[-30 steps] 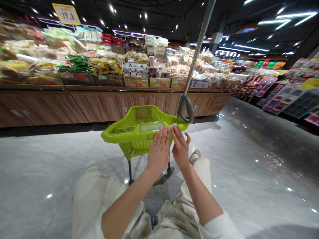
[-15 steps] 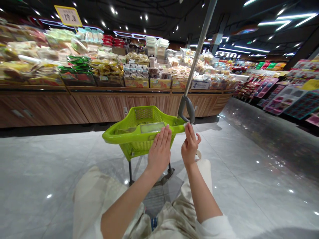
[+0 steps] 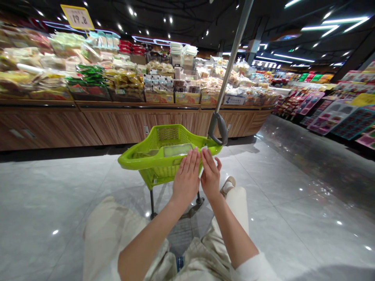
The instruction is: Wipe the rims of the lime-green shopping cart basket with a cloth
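Note:
A lime-green plastic shopping cart (image 3: 146,162) stands in front of me, its curved handle rim facing my hands. My left hand (image 3: 187,175) lies on the right half of that rim, with its fingers stretched out and close together. Right beside it is my right hand (image 3: 210,175), two fingers extended onto the rim and the little finger raised. A scrap of white tissue (image 3: 204,148) shows under those fingertips, mostly hidden by them. Between the rim and the basket a clear panel (image 3: 177,150) is set into the cart.
A grey loop grip (image 3: 218,128) on a metal pole (image 3: 234,58) rises at the cart's right corner. Behind stands a wooden display counter (image 3: 123,123) piled with packaged food. More shelves (image 3: 336,113) line the right. My legs flank the cart on the shiny tiled floor (image 3: 278,187).
My right hand has slid left along the rim with the white tissue, from the right corner to beside my left hand. The left hand stays in place on the rim.

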A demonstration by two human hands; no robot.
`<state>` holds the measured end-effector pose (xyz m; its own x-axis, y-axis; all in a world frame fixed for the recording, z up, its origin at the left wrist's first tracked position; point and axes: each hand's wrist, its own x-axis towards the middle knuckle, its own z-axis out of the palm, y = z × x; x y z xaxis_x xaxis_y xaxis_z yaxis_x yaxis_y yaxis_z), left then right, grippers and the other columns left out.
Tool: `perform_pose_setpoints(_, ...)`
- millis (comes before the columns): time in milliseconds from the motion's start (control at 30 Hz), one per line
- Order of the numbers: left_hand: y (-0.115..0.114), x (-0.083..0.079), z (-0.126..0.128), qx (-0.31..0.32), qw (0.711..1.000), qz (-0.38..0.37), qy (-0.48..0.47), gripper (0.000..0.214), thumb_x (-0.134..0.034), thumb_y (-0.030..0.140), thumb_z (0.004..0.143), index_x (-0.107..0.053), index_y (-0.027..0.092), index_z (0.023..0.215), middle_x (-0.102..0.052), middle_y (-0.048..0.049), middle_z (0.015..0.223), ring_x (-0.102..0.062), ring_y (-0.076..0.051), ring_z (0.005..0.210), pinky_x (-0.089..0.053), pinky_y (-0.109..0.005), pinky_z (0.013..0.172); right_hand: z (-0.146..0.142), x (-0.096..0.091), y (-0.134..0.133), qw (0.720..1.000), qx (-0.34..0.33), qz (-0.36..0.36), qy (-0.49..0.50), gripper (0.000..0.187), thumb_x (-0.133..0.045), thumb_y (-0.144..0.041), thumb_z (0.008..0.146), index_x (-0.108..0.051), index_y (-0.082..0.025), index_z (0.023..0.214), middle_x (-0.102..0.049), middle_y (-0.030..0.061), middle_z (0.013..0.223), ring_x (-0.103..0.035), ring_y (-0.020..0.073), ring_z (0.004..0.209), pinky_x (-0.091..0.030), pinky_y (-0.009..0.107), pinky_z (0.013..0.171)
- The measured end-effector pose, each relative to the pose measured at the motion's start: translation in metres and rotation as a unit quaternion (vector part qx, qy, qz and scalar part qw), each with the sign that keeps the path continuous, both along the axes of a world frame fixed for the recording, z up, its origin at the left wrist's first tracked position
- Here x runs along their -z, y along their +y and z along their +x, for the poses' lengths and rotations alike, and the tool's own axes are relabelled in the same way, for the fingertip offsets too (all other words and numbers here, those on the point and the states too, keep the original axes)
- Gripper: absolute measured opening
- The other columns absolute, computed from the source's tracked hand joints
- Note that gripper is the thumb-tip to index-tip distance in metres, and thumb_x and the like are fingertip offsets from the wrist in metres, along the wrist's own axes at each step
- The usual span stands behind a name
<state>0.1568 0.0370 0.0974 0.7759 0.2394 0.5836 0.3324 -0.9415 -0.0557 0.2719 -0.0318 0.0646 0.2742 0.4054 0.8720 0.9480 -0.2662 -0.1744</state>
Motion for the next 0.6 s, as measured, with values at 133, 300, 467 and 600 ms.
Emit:
perform_pose_setpoints(133, 0.000, -0.001, -0.001, -0.003, 1.000, 0.006, 0.003, 0.080, -0.047, 0.016, 0.086, -0.009, 0.002, 0.155, -0.008, -0.0139, 0.164, -0.002, -0.025, 0.153, -0.017, -0.044, 0.125, 0.008, 0.000, -0.006, 0.999, 0.037, 0.011, 0.012, 0.077, -0.030, 0.002, 0.082, -0.031, -0.029, 0.153, -0.050, 0.0091, 0.149, -0.047, 0.0164, 0.138, -0.021, 0.043, 0.115)
perform_pose_setpoints(300, -0.001, 0.000, 0.000, -0.006, 1.000, 0.007, -0.003, 0.080, -0.046, 0.013, 0.085, -0.009, 0.002, 0.155, -0.008, -0.0139, 0.164, -0.001, -0.025, 0.153, -0.018, -0.044, 0.125, 0.005, -0.001, -0.006, 0.999, 0.034, 0.018, 0.011, 0.073, -0.030, 0.000, 0.085, -0.030, -0.025, 0.154, -0.051, 0.0118, 0.148, -0.042, 0.0173, 0.141, -0.025, 0.043, 0.114)
perform_pose_setpoints(467, 0.000, 0.001, 0.000, -0.003, 1.000, 0.001, -0.004, 0.083, -0.048, 0.016, 0.085, -0.005, 0.003, 0.155, -0.008, -0.0140, 0.164, -0.002, -0.024, 0.153, -0.018, -0.045, 0.125, 0.006, 0.002, -0.007, 1.000, 0.002, -0.014, -0.005, 0.073, -0.029, 0.000, 0.085, -0.031, -0.026, 0.153, -0.051, 0.0110, 0.148, -0.044, 0.0156, 0.140, -0.024, 0.042, 0.116)
perform_pose_setpoints(600, 0.000, 0.001, 0.000, 0.000, 1.000, 0.002, 0.001, 0.084, -0.048, 0.014, 0.084, -0.005, 0.003, 0.155, -0.007, -0.0142, 0.164, -0.001, -0.024, 0.153, -0.019, -0.045, 0.125, 0.009, 0.003, -0.005, 0.995, 0.062, 0.051, 0.058, 0.073, -0.029, -0.002, 0.084, -0.030, -0.026, 0.153, -0.046, 0.0118, 0.152, -0.043, 0.0177, 0.141, -0.026, 0.046, 0.114)
